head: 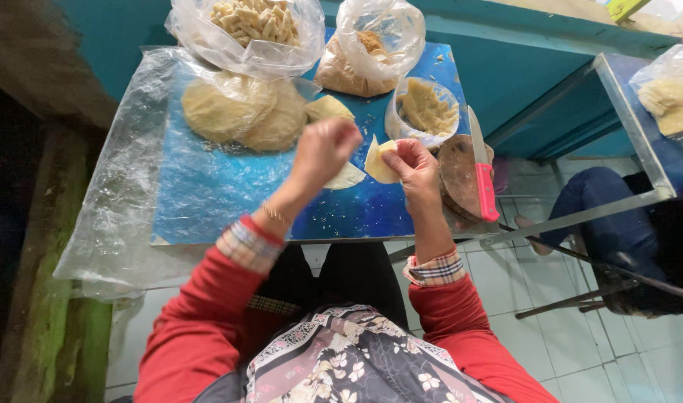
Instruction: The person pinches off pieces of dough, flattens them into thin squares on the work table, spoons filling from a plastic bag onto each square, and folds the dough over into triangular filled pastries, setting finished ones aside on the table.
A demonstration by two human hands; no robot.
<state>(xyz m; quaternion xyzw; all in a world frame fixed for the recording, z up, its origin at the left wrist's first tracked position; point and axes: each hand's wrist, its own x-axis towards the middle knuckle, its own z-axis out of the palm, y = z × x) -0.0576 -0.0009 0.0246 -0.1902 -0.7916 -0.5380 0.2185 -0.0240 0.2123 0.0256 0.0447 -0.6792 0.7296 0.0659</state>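
My right hand [414,169] pinches a thin pale dough wrapper [377,162] with a bit of filling on it, held above the blue table [207,194]. My left hand [323,149] hovers just left of it with its fingers curled shut; whether it holds anything is hidden. Another cut wrapper [346,177] lies on the table under my hands, and one more piece [328,108] lies farther back. A stack of round flat dough sheets [240,112] sits on clear plastic at the back left.
A bag of rolled pieces [255,26], a bag of brown crumbs [367,52] and a small bag of filling [425,108] stand at the back. A pink-handled knife [481,172] rests on a round wooden board [458,173]. Another person's legs [602,216] are at the right.
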